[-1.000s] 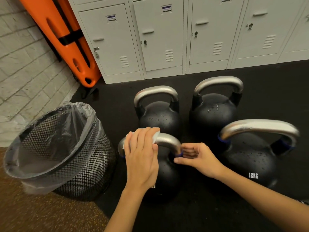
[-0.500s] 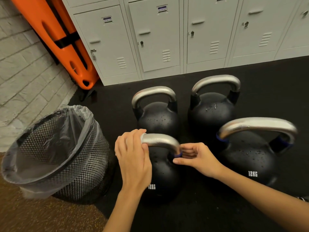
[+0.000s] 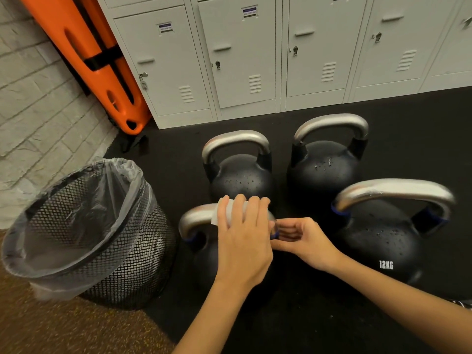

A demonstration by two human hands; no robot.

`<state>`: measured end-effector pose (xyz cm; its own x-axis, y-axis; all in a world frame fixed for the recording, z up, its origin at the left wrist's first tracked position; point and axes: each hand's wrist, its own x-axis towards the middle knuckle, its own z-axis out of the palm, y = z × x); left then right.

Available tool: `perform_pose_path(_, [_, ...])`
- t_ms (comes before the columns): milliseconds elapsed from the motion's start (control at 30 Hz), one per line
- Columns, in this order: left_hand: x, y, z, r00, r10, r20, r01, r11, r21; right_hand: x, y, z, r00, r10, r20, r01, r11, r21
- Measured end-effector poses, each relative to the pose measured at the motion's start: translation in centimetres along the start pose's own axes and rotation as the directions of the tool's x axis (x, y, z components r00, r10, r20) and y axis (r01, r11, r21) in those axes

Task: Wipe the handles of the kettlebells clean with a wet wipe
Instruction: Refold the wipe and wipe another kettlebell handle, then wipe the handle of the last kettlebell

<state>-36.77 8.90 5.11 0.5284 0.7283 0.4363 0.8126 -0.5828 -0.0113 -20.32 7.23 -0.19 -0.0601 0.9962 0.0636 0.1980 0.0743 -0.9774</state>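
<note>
Starting at the left, a lined mesh bin (image 3: 84, 233) is standing beside the near-left kettlebell (image 3: 204, 254). Our left hand (image 3: 242, 238) is curling its fingers over that kettlebell's steel handle (image 3: 196, 217), clamping a white wet wipe (image 3: 224, 213) against it. Our right hand (image 3: 304, 238) is gripping the handle's right end, fingers curled. Three more kettlebells (image 3: 378, 241) are sitting just beside.

Head view, looking steeply down, close
</note>
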Motion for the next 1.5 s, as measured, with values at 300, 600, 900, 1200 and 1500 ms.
perform_pose_path(300, [-0.1, 2.8, 0.6, 0.983, 0.108, 0.146, -0.121, 0.989, 0.081, 0.0, -1.5, -0.7, 0.997, 0.064, 0.032, -0.056, 0.979, -0.194])
perform_pose_path(600, [-1.2, 5.8, -0.9, 0.996, -0.016, 0.086, 0.039, 0.961, -0.274, -2.5, -3.3, -2.7, 0.978, 0.194, 0.082, -0.179, 0.972, -0.154])
perform_pose_path(900, [-0.4, 5.6, -4.0, 0.886, -0.233, 0.401, 0.463, 0.478, -0.746, -5.0, -6.4, -2.2, 0.989, 0.134, 0.056, -0.131, 0.990, -0.061])
perform_pose_path(1200, [2.4, 5.0, -7.2, 0.716, -0.064, 0.696, 0.694, -0.042, -0.718, -7.0, -9.3, -4.0, 0.973, 0.230, 0.035, -0.220, 0.861, 0.458])
perform_pose_path(1500, [9.9, 7.0, -8.6, 0.726, 0.210, 0.655, 0.591, 0.296, -0.750, -8.3, -11.2, -9.4, 0.899, 0.344, -0.270, -0.126, 0.795, 0.593])
